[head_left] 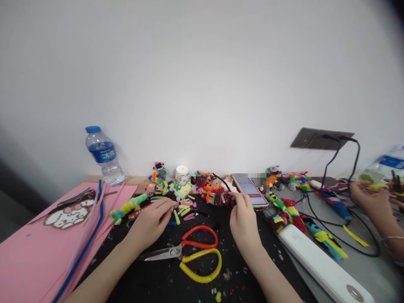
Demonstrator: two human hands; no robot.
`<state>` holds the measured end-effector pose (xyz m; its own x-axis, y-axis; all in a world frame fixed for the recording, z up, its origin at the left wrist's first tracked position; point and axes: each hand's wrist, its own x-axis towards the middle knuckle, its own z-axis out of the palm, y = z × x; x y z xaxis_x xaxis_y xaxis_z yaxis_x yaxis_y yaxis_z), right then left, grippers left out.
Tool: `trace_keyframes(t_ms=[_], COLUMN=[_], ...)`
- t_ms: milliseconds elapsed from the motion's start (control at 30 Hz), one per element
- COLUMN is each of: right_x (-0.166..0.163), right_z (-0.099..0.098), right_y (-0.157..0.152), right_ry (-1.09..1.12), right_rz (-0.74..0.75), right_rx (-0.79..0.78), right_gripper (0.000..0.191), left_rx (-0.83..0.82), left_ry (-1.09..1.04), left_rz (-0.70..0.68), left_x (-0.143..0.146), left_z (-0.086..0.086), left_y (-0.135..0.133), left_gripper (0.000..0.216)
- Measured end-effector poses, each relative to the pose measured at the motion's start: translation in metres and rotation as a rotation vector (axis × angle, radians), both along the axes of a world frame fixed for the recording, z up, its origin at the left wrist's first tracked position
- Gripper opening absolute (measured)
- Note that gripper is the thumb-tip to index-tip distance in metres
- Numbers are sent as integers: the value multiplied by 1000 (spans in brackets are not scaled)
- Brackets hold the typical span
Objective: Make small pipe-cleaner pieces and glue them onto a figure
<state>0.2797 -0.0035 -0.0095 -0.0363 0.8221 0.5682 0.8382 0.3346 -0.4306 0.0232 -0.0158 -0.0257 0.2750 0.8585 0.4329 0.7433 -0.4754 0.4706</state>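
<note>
My left hand (pixel 154 221) is over the black mat (pixel 142 286), its fingers bent and pressed together beside a pile of short cut pipe-cleaner pieces (pixel 186 206). What its fingertips hold, if anything, is hidden. My right hand (pixel 243 216) pinches a thin black pipe cleaner (pixel 222 181) that curves up and to the left. In front of this hand lies a dark red pipe-cleaner figure (pixel 217 199). Scissors (pixel 172 252) with one red and one yellow handle rest between my forearms, blades pointing left.
A water bottle (pixel 102 155) stands at the left by pink sheets (pixel 19 261) and long pipe cleaners (pixel 78 267). A phone (pixel 251 191) leans behind my right hand. Rightward are a white long device (pixel 325 263), cables (pixel 311 206), several figures and another person's hand (pixel 375 206).
</note>
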Motion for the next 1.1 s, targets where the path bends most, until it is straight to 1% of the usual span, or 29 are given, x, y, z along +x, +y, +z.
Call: trace_keyframes(t_ms=[67, 133, 200, 233, 267, 333, 400, 433, 533, 633, 700, 767, 833, 900, 933, 1000, 1033, 1100], right_x=[-1, -2, -5, -7, -9, -14, -18, -19, -22, -24, -24, -25, -26, -28, -28, -31, -32, -35], right_z=[3, 5, 6, 6, 6, 4, 2, 1, -3, -6, -8, -10, -10, -8, -8, -8, -8, -10], right_y=[-2, -5, -10, -12, -14, -17, -19, -19, -19, -18, -17, -15, -13, -12, -11, -12, -13, -15], right_ry=[85, 166, 230, 254, 268, 275, 264, 262, 288, 348, 476, 705, 970, 1180, 1250, 1314, 1305, 1204], right_rz=[5, 34, 121, 192, 276, 464, 613, 659, 713, 705, 646, 565, 519, 530, 547, 583, 591, 596], right_rx=[119, 251, 323, 317, 283, 145, 2, -48, -121, -168, -217, -284, -358, -432, -467, -547, -581, -637], right_gripper=[34, 27, 23, 22, 22, 23, 24, 25, 26, 25, 21, 16, 16, 21, 23, 24, 22, 17], left_rx=[-40, -109, -230, -302, -374, -489, -548, -552, -506, -466, -453, -486, -565, -681, -748, -897, -964, -1048], left_ry=[-84, -201, -366, -473, -594, -856, -1092, -1187, -1384, -1519, -1578, -1590, -1570, -1523, -1486, -1388, -1336, -1252], left_rz=[-61, -88, -88, -92, -104, -139, -142, -124, -21, 73, 108, 115, 100, 39, -3, -95, -139, -217], left_x=[3, 7, 12, 14, 16, 20, 22, 22, 19, 14, 12, 12, 14, 19, 21, 26, 28, 31], left_z=[2, 4, 5, 5, 6, 6, 6, 6, 5, 4, 3, 3, 4, 6, 6, 7, 7, 7], left_y=[-2, -4, -6, -6, -7, -6, -5, -5, -1, 4, 7, 8, 6, 2, 0, -7, -10, -15], left_gripper=[26, 24, 22, 24, 28, 38, 42, 41, 33, 25, 18, 16, 18, 19, 19, 21, 22, 26])
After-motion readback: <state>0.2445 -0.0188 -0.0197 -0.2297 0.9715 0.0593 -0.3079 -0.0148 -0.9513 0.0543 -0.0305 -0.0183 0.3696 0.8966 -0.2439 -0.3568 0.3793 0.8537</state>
